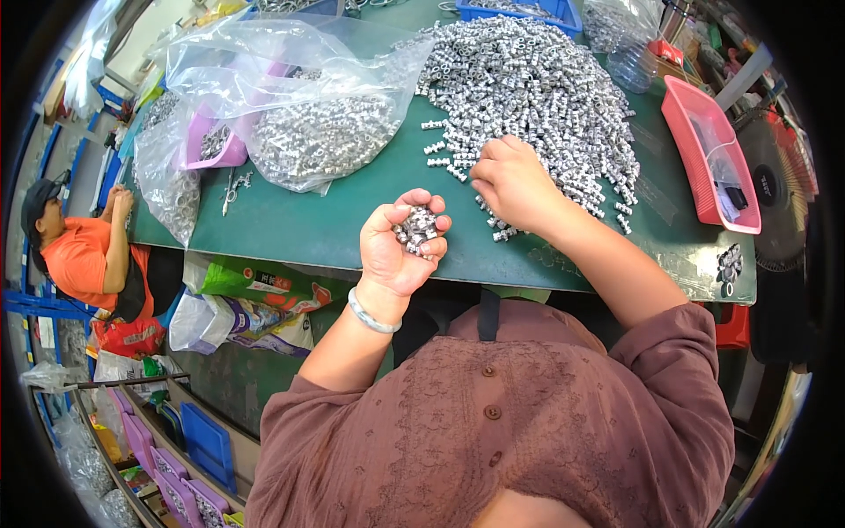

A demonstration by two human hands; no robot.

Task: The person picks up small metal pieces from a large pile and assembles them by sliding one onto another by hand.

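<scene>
My left hand [385, 255] is held palm up in front of the green table's near edge, fingers curled around a handful of small silvery metal fittings [415, 231]. At the near left side of a large heap of ribbed metal fittings [537, 88] is my right hand [515, 185], its fingers bent and drawn together. Its fingertips point down toward the table, and whatever they hold is hidden. A few loose fittings [437, 148] lie just left of that hand, apart from the heap.
Clear plastic bags of metal parts [326, 132] and a purple scoop [216, 141] lie on the left. A pink basket [713, 154] stands at the right, with a small cluster of dark parts [729, 264] near the corner. A person in orange [84, 255] works far left.
</scene>
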